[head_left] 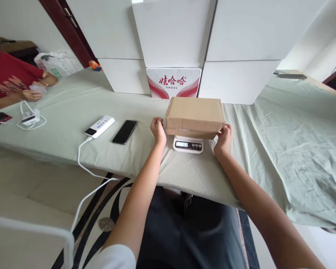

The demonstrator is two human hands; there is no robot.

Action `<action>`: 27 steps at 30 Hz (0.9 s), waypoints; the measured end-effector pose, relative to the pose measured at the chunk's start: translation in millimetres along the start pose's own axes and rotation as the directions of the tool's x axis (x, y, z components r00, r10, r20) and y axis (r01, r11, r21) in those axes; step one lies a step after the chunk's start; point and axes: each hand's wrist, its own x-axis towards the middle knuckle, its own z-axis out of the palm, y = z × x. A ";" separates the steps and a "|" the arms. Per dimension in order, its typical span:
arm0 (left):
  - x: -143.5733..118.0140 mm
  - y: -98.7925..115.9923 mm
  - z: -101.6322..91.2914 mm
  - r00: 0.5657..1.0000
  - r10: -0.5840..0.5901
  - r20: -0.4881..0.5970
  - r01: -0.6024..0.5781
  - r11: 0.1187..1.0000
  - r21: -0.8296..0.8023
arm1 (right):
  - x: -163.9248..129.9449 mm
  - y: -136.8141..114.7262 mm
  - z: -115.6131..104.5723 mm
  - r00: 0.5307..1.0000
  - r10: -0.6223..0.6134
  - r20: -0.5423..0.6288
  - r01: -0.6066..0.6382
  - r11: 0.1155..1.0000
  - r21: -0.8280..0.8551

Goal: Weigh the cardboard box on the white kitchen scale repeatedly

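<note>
cardboard box (195, 116) resting on scale (188, 144); left hand (158, 130) at 9 o'clock, right hand (223, 139) at 3 o'clock, fingers loosely touching its ends; weighing step, display unreadable; next needs hands clear.

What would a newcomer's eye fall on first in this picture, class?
Centre stage, a brown cardboard box sits on a small white scale, with the left hand and right hand at its two ends. Behind it, a red-and-white printed carton stands out among plain white boxes.
</note>
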 end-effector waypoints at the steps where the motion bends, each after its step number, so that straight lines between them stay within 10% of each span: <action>1: 0.0 -0.2 0.2 1.000 0.005 0.001 -0.005 1.000 0.005 | 0.0 -0.8 0.1 1.000 -0.003 -0.002 0.003 1.000 -0.003; 27: -2.0 4.0 1.3 0.996 0.049 0.071 -0.050 0.999 0.011 | -0.9 -5.3 -0.8 0.998 -0.047 0.050 0.048 0.998 -0.029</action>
